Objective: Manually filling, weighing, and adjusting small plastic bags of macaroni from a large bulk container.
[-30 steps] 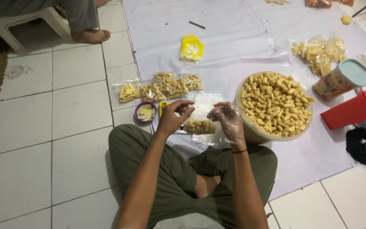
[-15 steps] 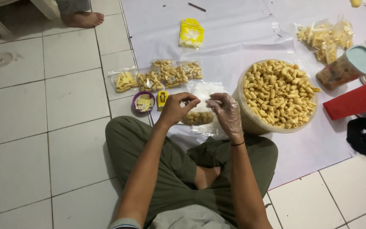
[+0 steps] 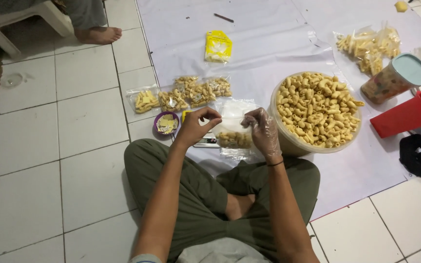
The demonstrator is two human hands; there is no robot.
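Hands are pinching the top of a clear snack bag, left hand bare, right hand gloved, beside the full tub on the floor sheet.

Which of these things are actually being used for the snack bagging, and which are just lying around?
In use: left hand, gloved right hand, clear bag, snack tub, filled packets.
Lying about: red container, lidded jar, yellow packet, black cloth.
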